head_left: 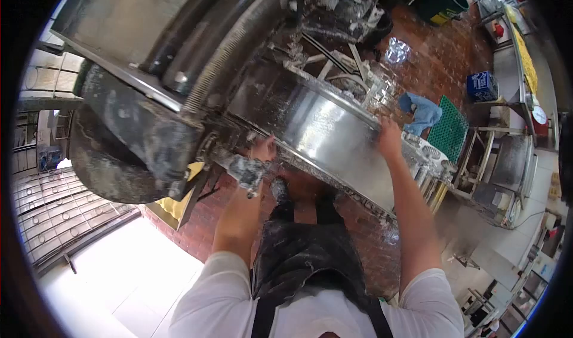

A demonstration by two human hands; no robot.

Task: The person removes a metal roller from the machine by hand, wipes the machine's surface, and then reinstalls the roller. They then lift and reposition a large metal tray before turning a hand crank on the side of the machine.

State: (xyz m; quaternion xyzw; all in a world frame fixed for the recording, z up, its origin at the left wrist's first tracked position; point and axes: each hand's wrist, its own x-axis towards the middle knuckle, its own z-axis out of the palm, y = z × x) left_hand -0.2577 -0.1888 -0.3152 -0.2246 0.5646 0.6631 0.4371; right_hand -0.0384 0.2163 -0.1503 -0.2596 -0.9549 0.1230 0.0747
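Right hand [390,136] clamped on far edge of steel bed [322,123]; left hand [262,149] at near edge, closure unclear; floury residue [334,178] present, extent done indeterminable.

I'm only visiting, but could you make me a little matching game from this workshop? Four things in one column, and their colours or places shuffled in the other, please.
Column one
1. Right hand
2. Apron
3. Mat
4. Cloth

Column two
A. Pale blue and crumpled
B. At the edge of the shiny metal surface
C. Green
D. Dark, with whitish smudges

Right pairs: 1-B, 2-D, 3-C, 4-A
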